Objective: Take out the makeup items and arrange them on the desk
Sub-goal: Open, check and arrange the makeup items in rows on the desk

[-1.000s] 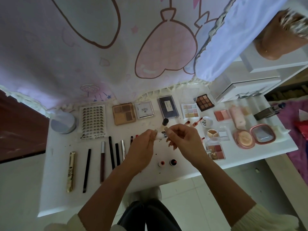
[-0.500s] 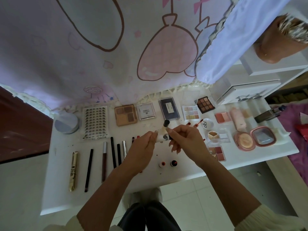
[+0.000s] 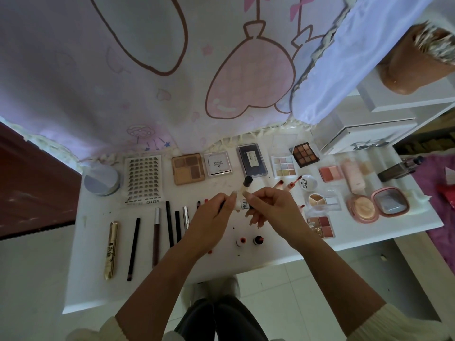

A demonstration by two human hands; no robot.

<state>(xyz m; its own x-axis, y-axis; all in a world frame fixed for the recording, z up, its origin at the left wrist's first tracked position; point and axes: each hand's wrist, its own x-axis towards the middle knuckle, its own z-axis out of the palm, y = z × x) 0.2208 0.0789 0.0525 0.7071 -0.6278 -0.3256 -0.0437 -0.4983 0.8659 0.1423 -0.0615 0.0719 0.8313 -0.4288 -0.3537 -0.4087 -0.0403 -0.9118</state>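
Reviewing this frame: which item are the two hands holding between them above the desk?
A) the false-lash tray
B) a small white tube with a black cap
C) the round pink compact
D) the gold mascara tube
B: the left hand and right hand both pinch the small white tube, black cap pointing away, while the gold mascara tube lies untouched on the desk.

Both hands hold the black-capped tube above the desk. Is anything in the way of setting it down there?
Nothing visible does. The tube, gripped by left hand and right hand, is over the desk, bare just behind it; two small pots stand nearer the front edge. The hands hide the spot below.
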